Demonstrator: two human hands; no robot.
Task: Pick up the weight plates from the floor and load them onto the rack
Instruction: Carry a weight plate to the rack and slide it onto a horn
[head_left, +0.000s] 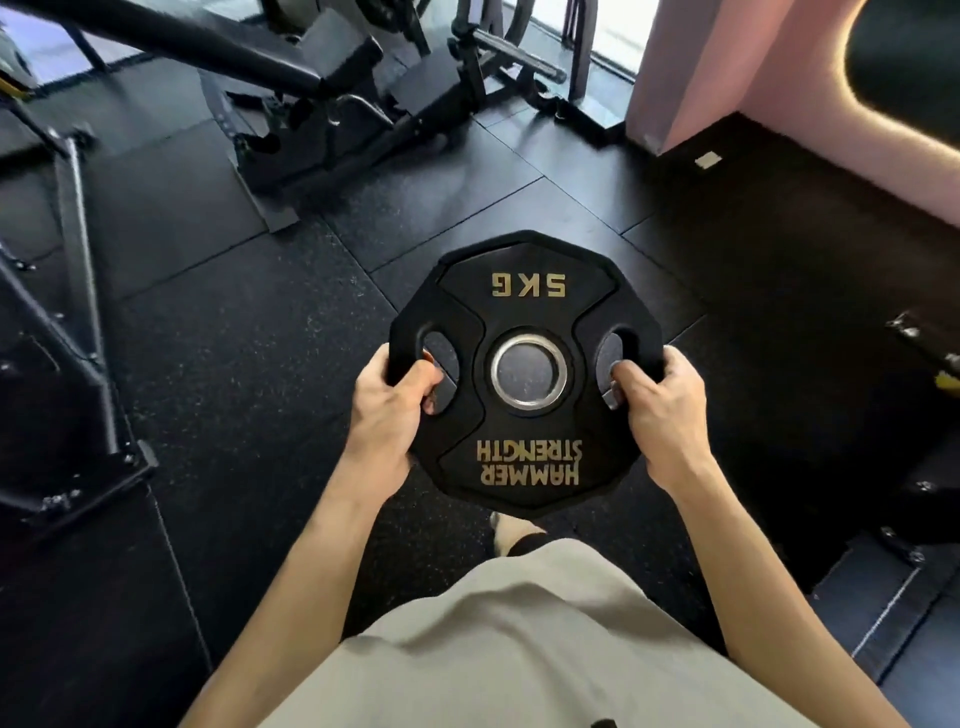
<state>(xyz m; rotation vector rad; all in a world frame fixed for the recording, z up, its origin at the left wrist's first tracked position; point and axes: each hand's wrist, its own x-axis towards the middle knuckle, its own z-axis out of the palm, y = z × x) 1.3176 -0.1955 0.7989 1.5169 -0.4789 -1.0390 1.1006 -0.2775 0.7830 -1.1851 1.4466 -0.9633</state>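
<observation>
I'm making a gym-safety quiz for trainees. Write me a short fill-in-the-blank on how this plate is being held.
1. The weight plate is marked ____ KG.
2. The left hand and right hand hold the plate through its two grip ____.
3. The brand lettering reads HAMMER ____.
4. Through the steel-ringed centre hole the speckled rubber ____ shows.

Missing words: 5; slots; STRENGTH; floor

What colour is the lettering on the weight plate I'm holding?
Gold, on the black weight plate, seen in the head view.
</observation>
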